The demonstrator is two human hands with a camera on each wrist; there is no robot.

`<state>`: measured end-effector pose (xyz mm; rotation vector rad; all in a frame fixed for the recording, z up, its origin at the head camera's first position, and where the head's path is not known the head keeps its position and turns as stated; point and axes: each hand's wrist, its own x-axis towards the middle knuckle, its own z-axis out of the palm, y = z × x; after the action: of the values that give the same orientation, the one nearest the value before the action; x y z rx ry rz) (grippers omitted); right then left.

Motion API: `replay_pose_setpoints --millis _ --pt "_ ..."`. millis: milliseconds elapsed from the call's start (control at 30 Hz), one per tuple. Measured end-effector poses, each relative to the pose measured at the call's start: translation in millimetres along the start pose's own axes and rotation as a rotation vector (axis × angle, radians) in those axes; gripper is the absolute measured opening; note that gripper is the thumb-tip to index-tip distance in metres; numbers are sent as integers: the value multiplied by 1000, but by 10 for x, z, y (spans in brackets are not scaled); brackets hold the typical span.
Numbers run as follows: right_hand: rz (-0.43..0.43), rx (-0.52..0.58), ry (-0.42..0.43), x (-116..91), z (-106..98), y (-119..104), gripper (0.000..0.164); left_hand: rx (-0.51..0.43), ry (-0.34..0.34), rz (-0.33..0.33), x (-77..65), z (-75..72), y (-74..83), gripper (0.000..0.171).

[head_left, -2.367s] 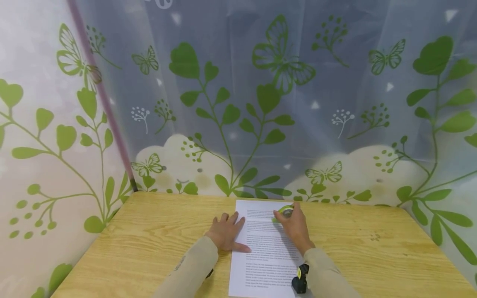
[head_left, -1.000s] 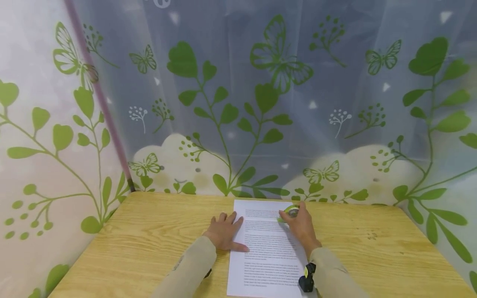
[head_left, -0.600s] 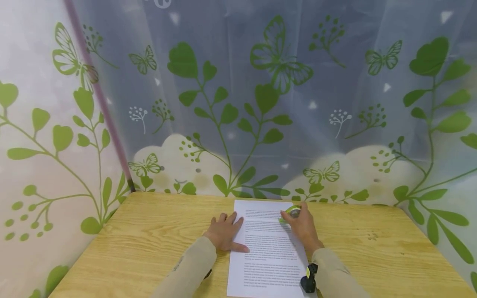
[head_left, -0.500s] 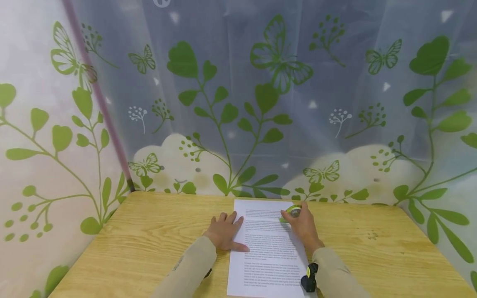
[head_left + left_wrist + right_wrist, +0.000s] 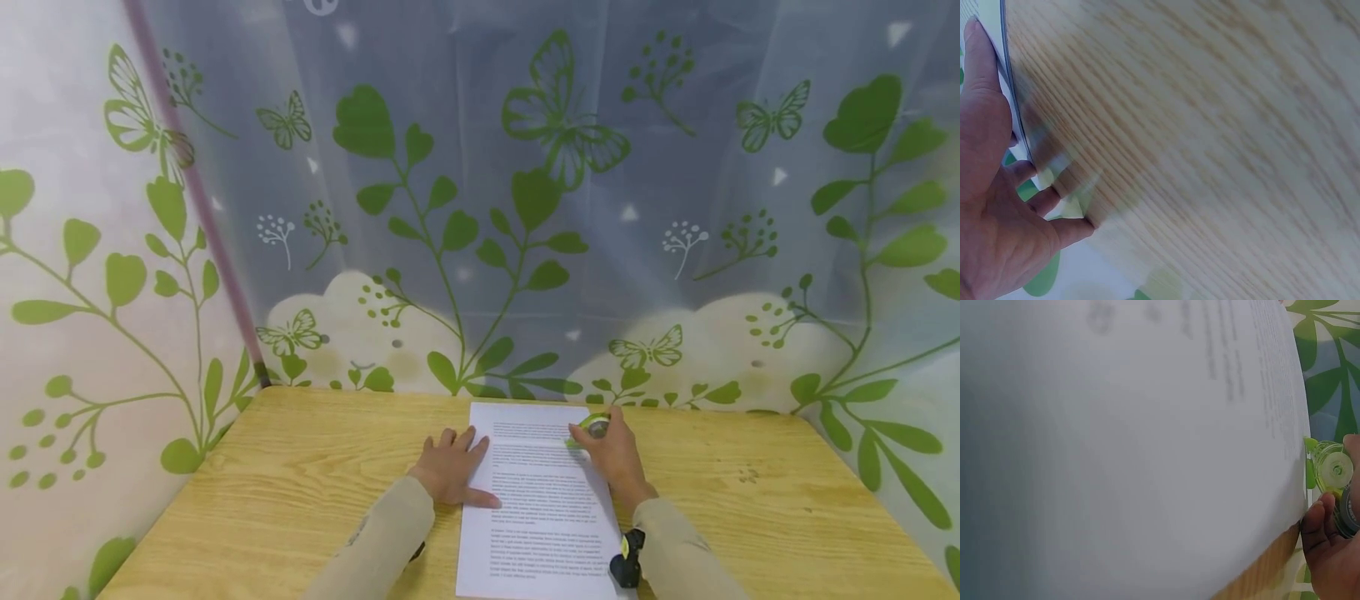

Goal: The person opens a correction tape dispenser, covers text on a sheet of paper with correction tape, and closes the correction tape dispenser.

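A stack of white printed paper [image 5: 536,525] lies on the wooden table. My left hand [image 5: 450,472] rests on its left edge with fingers spread and the thumb over the margin; the left wrist view shows this hand [image 5: 1007,225] from the side. In my right hand [image 5: 618,460] I grip a green correction tape [image 5: 597,428] with a clear casing. Its tip is at the upper lines of text, near the right edge of the page. The right wrist view shows wheels inside the correction tape [image 5: 1335,467], with my fingers partly covering it.
The wood-grain table [image 5: 322,467] extends to both sides of the paper. Behind it hangs a curtain [image 5: 480,250] printed with green leaves and butterflies. A black wrist camera [image 5: 627,560] hangs over the paper's lower right corner.
My right hand has slid right across the page with the correction tape, a short way toward the right edge. The left hand has stayed in place on the paper.
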<state>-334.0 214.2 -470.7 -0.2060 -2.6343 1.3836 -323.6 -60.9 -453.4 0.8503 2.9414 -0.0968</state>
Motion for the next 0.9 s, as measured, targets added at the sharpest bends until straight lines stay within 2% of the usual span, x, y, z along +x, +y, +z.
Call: replay_pose_setpoints --millis 433,900 --pt "-34 -39 27 14 -39 67 61 13 1 0 1 11 -3 101" --pt "-6 -45 19 20 -107 91 70 16 13 -3 10 19 -1 102"
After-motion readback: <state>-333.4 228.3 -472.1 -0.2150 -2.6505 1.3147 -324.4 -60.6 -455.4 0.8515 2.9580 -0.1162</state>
